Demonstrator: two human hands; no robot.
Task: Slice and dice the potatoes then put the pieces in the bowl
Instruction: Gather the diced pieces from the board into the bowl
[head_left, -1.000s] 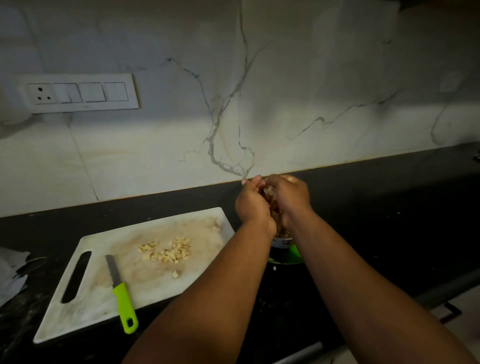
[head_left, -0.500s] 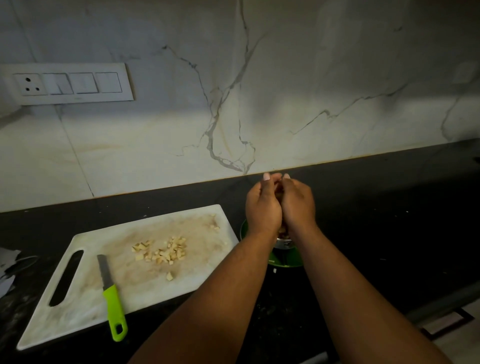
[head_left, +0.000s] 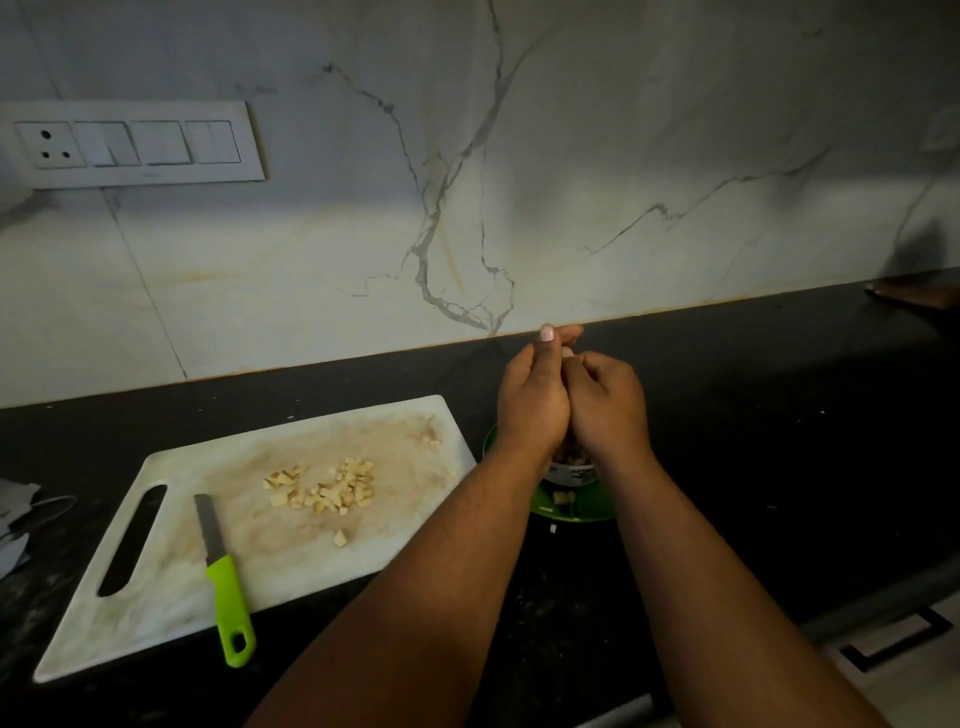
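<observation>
A person's left hand (head_left: 532, 410) and right hand (head_left: 605, 410) are pressed side by side directly above a small bowl (head_left: 574, 470), which sits on a green plate (head_left: 587, 512) on a dark counter (head_left: 779, 415). The fingers of both hands curl inward toward each other; whether they clasp potato pieces or are rubbing off the last bits cannot be told, since the palms face away. To do this step well, the hands should stay low and centred over the bowl's mouth and part slowly, so pieces drop inside rather than bounce out. Below the wrists the bowl shows a few pale pieces inside, most of it hidden by the hands. Two or three pieces appear to lie on the green plate just beside the bowl, and they belong inside it. Well to the left of the fingers, a white cutting board (head_left: 156, 597) carries a loose cluster of diced potato (head_left: 324, 486), not yet moved. A green-handled knife (head_left: 223, 577) lies on the board, nearer its handle slot, held by no one.
</observation>
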